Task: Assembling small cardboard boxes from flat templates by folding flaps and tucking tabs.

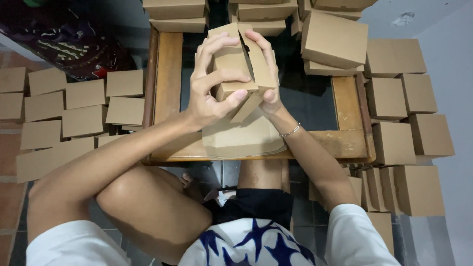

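In the head view, a small brown cardboard box (241, 64), only partly folded into shape, is held up above a low wooden table with a dark glass top (167, 74). The left hand (214, 83) is wrapped around the box's near left side, its fingers curled over the front panel and the thumb pressed against the lower edge, so it is closed in a grip on the box. The right hand (266, 69) is clasped on the right side, with fingers laid over the top flap and the heel of the hand low against the box; a thin bracelet (290, 131) is worn on that wrist. Directly under the hands, a stack of flat unfolded box blanks (244, 140) is seen lying on the table's near edge. Finished boxes are piled at the far end of the table (335, 42) and stacked in rows on the floor to the right (409, 133). Flat cardboard pieces are spread over the floor to the left (74, 113). A bent knee is seen below the table, along with a white shirt with dark blue star shapes.
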